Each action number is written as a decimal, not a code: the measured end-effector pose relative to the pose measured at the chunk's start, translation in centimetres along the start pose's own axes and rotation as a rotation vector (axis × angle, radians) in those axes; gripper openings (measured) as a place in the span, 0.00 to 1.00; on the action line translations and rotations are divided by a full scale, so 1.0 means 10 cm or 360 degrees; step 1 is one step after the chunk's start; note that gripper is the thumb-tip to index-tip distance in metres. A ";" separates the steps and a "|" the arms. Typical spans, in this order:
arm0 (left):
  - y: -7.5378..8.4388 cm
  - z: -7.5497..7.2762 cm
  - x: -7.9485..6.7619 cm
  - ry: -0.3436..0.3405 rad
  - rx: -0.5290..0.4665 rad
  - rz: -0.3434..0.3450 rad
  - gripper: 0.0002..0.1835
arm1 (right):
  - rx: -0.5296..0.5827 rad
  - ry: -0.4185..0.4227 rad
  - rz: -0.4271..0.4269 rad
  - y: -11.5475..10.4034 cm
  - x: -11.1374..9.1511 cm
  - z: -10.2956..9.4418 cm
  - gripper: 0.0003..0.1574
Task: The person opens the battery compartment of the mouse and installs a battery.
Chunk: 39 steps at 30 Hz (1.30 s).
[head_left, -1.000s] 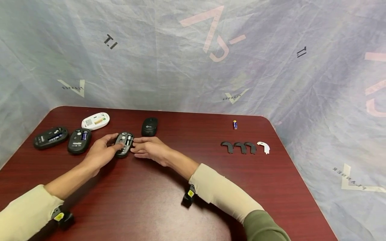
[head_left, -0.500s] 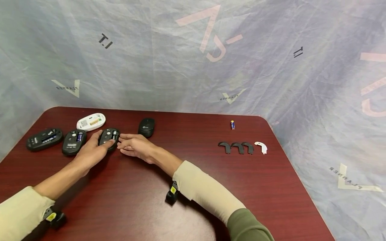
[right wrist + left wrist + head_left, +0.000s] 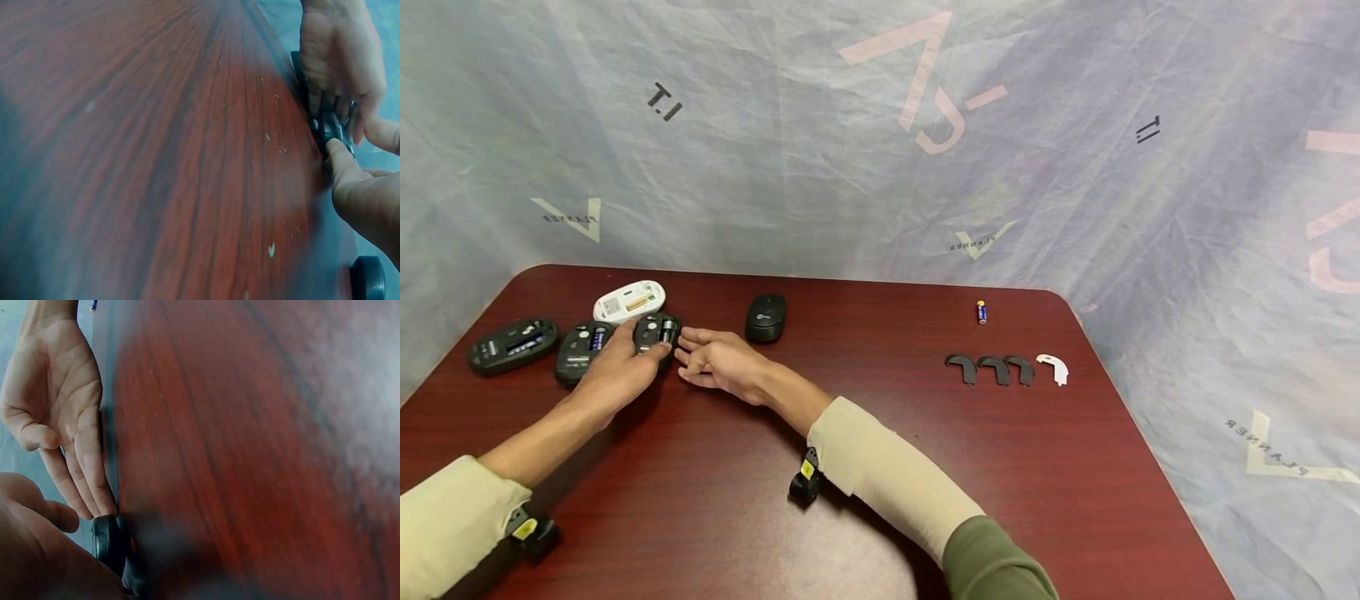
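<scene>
An upturned black computer mouse (image 3: pixel 651 327), its battery bay uncovered with a silvery battery inside, lies on the table in the head view. My left hand (image 3: pixel 613 372) holds it, thumb on the near side and fingers at its left. My right hand (image 3: pixel 722 364) touches its right edge with fairly straight fingertips. In the left wrist view the right hand (image 3: pixel 59 400) reaches down to the mouse (image 3: pixel 107 542). Another upturned black mouse (image 3: pixel 577 354) with a blue battery is just left, partly behind my left hand. Beyond lies an upturned white mouse (image 3: pixel 617 306).
Far left is another open black mouse (image 3: pixel 505 350). A black mouse (image 3: pixel 766 317) stands upright behind my right hand. On the right are a blue battery (image 3: pixel 981 312), several dark curved covers (image 3: pixel 996 367) and a white cover (image 3: pixel 1055 367). A fabric backdrop (image 3: pixel 880 167) hangs behind the table.
Both hands have slid the black mouse leftward, bringing it close beside the other upturned black mouse. The left hand keeps its hold and the right hand follows along the right edge.
</scene>
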<state>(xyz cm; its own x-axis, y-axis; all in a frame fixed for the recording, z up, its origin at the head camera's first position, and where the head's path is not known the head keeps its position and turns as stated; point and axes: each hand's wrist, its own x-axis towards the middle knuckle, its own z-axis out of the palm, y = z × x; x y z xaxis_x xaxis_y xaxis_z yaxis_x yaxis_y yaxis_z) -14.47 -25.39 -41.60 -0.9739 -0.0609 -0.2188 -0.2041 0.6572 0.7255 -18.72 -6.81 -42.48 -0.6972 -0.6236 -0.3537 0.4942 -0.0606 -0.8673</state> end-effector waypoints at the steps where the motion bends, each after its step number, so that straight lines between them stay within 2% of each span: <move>1: 0.00 0.00 0.00 0.0015 -0.0001 0.0007 0.46 | 0.0008 0.0001 -0.0004 0.00 0.01 0.01 0.54; 11: -0.01 -0.03 -0.01 0.0092 0.0111 0.0049 0.45 | 0.0039 0.0004 -0.0017 0.00 0.03 0.03 0.53; 17: -0.01 0.01 -0.02 0.0189 0.0152 0.0186 0.42 | -0.0049 0.0007 -0.0036 -0.02 -0.04 -0.02 0.50; 22: 0.04 0.08 -0.01 0.0225 0.0149 0.0355 0.39 | -0.0316 0.0041 -0.0119 -0.06 -0.17 -0.12 0.47; 28: 0.18 0.19 0.01 0.0147 0.0192 0.0488 0.36 | -0.0823 0.0070 -0.0335 -0.12 -0.35 -0.29 0.44; 33: 0.30 0.26 0.05 0.0035 0.0207 0.0490 0.35 | -0.1158 0.0177 -0.0455 -0.17 -0.49 -0.44 0.39; 35: 0.34 0.29 0.08 -0.0007 0.0205 0.0472 0.35 | -0.1196 0.0245 -0.0477 -0.18 -0.54 -0.50 0.37; 39: 0.42 0.34 0.15 -0.0093 0.0133 0.0403 0.37 | -0.1197 0.0465 -0.0515 -0.19 -0.61 -0.62 0.35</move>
<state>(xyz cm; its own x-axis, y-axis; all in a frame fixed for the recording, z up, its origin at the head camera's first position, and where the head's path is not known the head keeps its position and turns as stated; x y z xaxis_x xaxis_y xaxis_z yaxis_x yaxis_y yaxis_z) -16.47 -20.19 -41.12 -0.9850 0.1550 -0.0762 0.0565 0.7060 0.7060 -18.61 1.95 -40.88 -0.9005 -0.4334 -0.0359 -0.1540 0.3950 -0.9057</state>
